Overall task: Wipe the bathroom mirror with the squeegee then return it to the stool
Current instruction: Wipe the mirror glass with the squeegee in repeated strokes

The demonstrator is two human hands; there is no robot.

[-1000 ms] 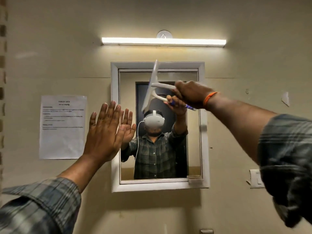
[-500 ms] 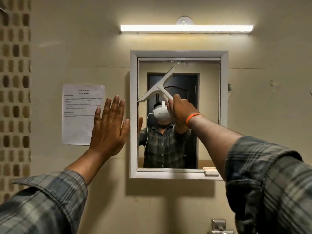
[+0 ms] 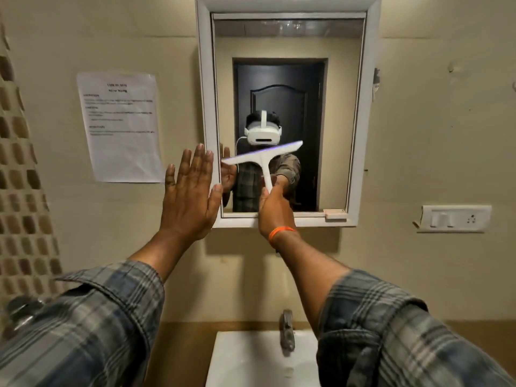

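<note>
We see the right hand [image 3: 275, 208] gripping the lower end of the handle of the white squeegee [image 3: 264, 157], fingers curled round it, with an orange band on the wrist. The squeegee's blade lies nearly level, its right end a little higher, against the lower half of the mirror [image 3: 335, 121], in front of the reflected headset and plaid shirt. The left hand [image 3: 190, 196] is raised flat, fingers straight and close together, at the left edge of the mirror's white frame [image 3: 205, 107]; we cannot tell whether the palm touches the wall or the frame. A printed paper notice [image 3: 122, 127] hangs on the wall left of the mirror, and a switch plate [image 3: 453, 218] sits to the right. Below, a metal tap [image 3: 287, 333] stands over a white basin [image 3: 243, 364]. Both forearms emerge from rolled plaid sleeves.
</note>
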